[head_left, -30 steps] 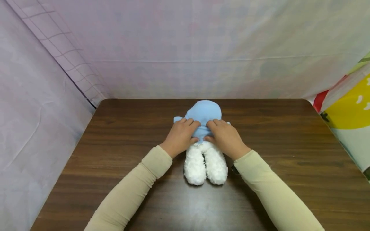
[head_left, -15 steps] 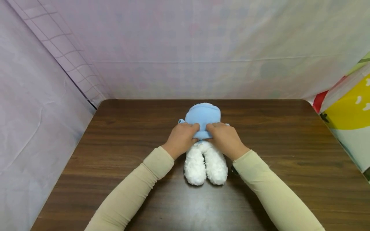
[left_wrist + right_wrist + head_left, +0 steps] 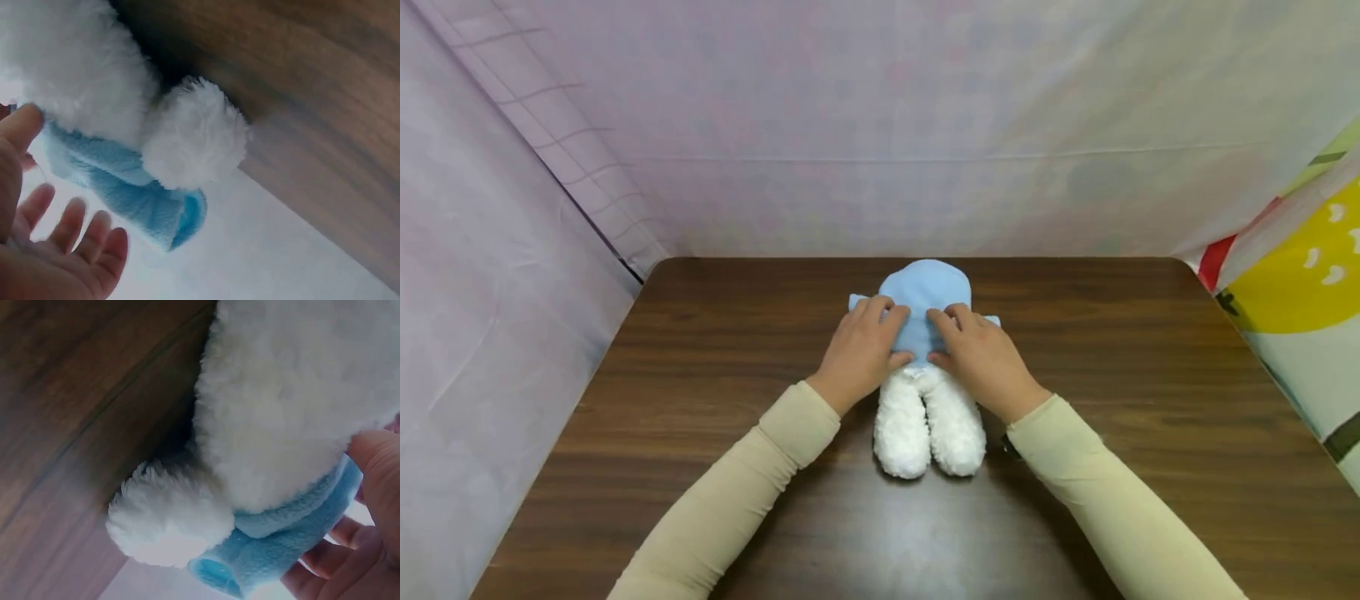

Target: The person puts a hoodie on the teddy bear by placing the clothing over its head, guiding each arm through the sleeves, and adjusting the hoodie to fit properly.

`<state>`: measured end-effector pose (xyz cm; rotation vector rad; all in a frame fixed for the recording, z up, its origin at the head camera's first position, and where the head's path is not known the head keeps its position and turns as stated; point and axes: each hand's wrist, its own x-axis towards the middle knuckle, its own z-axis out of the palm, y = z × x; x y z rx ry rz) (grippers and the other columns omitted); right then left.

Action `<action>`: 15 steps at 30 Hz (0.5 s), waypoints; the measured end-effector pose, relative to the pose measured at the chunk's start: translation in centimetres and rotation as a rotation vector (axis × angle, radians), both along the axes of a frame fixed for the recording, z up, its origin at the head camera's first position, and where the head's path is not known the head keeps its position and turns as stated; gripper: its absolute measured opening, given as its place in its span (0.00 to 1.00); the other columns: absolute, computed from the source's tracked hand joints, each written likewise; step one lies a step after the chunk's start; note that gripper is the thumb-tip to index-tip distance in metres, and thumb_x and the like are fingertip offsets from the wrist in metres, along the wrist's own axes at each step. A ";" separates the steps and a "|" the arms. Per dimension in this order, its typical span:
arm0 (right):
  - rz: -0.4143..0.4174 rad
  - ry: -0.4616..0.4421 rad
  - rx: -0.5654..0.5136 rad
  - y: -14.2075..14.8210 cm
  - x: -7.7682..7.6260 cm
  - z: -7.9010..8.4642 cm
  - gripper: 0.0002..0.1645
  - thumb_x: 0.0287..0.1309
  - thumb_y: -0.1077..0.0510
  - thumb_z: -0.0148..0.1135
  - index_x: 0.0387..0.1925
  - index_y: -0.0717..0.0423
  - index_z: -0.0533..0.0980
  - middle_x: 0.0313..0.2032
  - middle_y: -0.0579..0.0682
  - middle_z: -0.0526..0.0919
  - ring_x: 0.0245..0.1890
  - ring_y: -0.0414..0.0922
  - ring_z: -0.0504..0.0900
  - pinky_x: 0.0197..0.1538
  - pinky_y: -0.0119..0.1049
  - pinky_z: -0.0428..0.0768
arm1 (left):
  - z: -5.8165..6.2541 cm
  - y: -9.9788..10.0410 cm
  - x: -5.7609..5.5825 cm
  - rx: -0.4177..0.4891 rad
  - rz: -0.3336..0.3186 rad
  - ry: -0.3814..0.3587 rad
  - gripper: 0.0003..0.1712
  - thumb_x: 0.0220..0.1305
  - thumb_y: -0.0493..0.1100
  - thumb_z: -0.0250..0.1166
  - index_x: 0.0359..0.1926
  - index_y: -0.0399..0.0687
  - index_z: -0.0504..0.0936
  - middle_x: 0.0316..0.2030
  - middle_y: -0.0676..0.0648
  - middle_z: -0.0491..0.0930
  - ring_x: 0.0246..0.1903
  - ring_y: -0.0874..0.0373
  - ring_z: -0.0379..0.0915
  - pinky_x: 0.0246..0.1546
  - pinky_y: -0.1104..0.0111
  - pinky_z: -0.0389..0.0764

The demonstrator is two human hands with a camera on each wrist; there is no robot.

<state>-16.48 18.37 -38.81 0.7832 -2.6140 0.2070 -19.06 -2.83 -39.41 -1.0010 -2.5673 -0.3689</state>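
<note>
A white fluffy plush toy (image 3: 901, 437) lies on the table, its two legs toward me. Pale blue cloth clothing (image 3: 925, 287) covers its upper part, with a small flap at either side. My left hand (image 3: 859, 346) rests on the cloth's left half, fingers spread and thumb at the lower edge. Mirroring it, my right hand (image 3: 985, 358) lies over the right half, thumb low and fingers relaxed. Both wrist views show a blue sleeve (image 3: 147, 209) with an open end beside a round white furry limb (image 3: 169, 515); the fingers are near the sleeve.
The dark wood-grain table (image 3: 737, 333) extends on all sides of the toy. A pale patterned curtain (image 3: 880, 125) hangs behind its far edge, another sheet (image 3: 490, 333) on the left. At right hangs a printed cloth (image 3: 1307, 283) with yellow and red.
The folded-up lower part of the blue cloth has come down and now lies flatter. Both hands have loosened from the fold and spread over the cloth. The toy has hardly shifted.
</note>
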 end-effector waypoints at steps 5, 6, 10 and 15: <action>0.022 0.070 -0.047 0.1 0.3 0.0 0.26 0.56 0.52 0.74 0.48 0.63 0.75 0.46 0.61 0.75 0.44 0.58 0.76 0.47 0.52 0.77 | -0.3 -1.2 0.1 0.060 -0.036 -0.051 0.18 0.65 0.54 0.69 0.44 0.44 0.80 0.38 0.48 0.74 0.37 0.54 0.71 0.38 0.65 0.75; 0.035 0.077 -0.056 0.1 0.5 -0.1 0.23 0.56 0.53 0.74 0.44 0.63 0.75 0.44 0.60 0.75 0.44 0.57 0.76 0.46 0.52 0.76 | -0.3 -1.5 0.2 0.072 -0.043 -0.079 0.17 0.66 0.53 0.68 0.43 0.44 0.80 0.38 0.48 0.75 0.37 0.55 0.71 0.39 0.65 0.75; 0.077 0.041 -0.082 0.5 1.0 -0.2 0.19 0.58 0.54 0.72 0.42 0.64 0.76 0.42 0.58 0.77 0.44 0.55 0.77 0.47 0.49 0.77 | -0.2 -2.6 0.4 0.081 -0.041 -0.203 0.22 0.67 0.52 0.66 0.54 0.43 0.79 0.48 0.46 0.75 0.45 0.54 0.72 0.46 0.64 0.77; 0.060 -0.064 -0.093 1.3 1.4 -0.4 0.35 0.54 0.53 0.75 0.56 0.69 0.72 0.54 0.62 0.74 0.56 0.57 0.74 0.56 0.50 0.75 | -0.1 -3.2 0.3 0.032 -0.003 -0.293 0.31 0.63 0.55 0.70 0.61 0.43 0.76 0.56 0.45 0.74 0.54 0.51 0.72 0.54 0.61 0.75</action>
